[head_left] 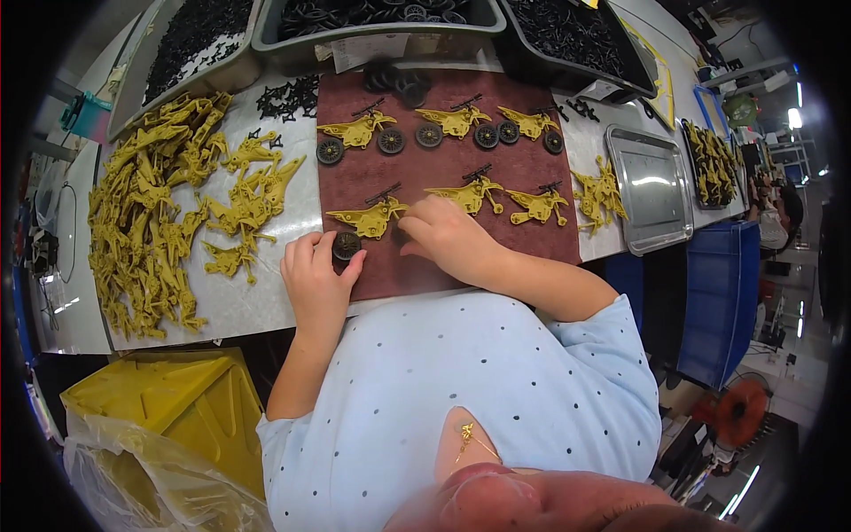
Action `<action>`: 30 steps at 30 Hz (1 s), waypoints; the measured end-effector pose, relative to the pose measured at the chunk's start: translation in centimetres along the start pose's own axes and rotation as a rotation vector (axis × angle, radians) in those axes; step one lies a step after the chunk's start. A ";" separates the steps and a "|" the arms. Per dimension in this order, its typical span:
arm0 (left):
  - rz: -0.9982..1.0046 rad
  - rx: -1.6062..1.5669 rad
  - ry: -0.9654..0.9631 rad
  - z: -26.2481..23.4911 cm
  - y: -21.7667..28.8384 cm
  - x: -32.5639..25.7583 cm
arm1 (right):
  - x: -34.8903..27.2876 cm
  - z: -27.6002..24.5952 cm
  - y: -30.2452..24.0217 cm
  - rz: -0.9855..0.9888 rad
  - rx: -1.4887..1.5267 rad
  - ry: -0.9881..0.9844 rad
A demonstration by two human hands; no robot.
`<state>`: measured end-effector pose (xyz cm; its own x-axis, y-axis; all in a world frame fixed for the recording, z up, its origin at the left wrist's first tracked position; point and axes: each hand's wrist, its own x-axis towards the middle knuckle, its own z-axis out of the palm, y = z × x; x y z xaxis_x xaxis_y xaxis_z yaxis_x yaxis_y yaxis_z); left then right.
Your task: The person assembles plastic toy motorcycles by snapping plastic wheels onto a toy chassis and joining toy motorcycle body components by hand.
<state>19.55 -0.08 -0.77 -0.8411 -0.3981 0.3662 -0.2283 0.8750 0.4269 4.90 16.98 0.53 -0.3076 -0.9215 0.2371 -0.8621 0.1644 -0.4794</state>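
The left hand pinches a black wheel just beside a yellow frame on the maroon cloth. The right hand curls near the frame's other end; I can't tell what its grip holds. Wheel-fitting seems the step; next calls for careful alignment.

"Where does this view look from?"
"The person's head, through the left of two fisheye cameras, facing down."
"How near?"
"Near enough that the left hand, right hand and maroon cloth sit mid-view, the light-blue shirt below."
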 end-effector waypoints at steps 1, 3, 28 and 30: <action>-0.005 0.015 0.003 0.0 0.0 0.0 | 0.0 0.0 0.0 -0.001 0.004 0.002; -0.010 0.031 0.007 0.0 0.0 0.1 | 0.1 -0.1 -0.1 -0.002 0.009 -0.003; 0.032 0.066 0.093 -1.4 -0.2 3.9 | 2.8 -3.1 2.7 -0.009 0.064 0.194; 0.149 0.009 0.151 -1.1 -0.3 7.1 | 4.8 -3.9 6.5 0.148 -0.095 0.280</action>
<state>14.15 -3.47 2.65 -0.7830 -0.3000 0.5449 -0.1117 0.9296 0.3513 -3.78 14.98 1.87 -0.5199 -0.7549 0.3998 -0.8292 0.3336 -0.4485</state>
